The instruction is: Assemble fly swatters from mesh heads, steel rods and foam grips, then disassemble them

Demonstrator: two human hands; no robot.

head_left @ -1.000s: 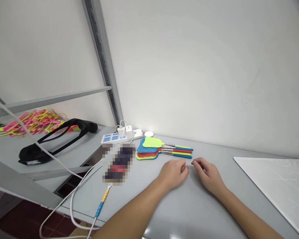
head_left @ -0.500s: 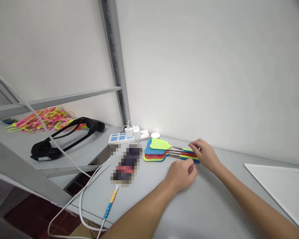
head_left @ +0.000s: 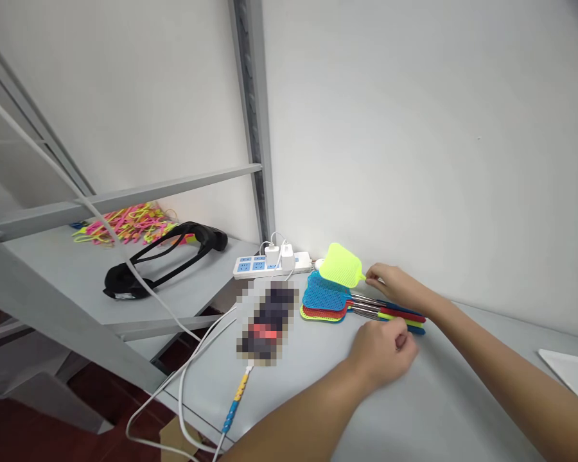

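Observation:
My right hand [head_left: 390, 284] pinches a yellow-green fly swatter [head_left: 341, 265] close behind its mesh head, lifting it above the pile. Under it lie several stacked fly swatters, among them a blue fly swatter [head_left: 325, 292] and a red one [head_left: 324, 312], with metal shafts and coloured grips pointing right. My left hand [head_left: 385, 350] rests curled on the table just in front of their grips. Its fingers are bent in; whatever may be inside them is hidden.
A blurred-out phone-like object [head_left: 267, 324] with a yellow-and-blue wrapped cable [head_left: 236, 401] lies left. Behind it sits a power strip [head_left: 250, 264] with chargers. On the left shelf are a black headset [head_left: 166, 263] and a colourful pile [head_left: 130, 223]. A white sheet [head_left: 571, 372] lies at right.
My right hand has taken the top yellow-green fly swatter and raised it off the pile. My left hand stays curled beside the grips. The view has shifted left.

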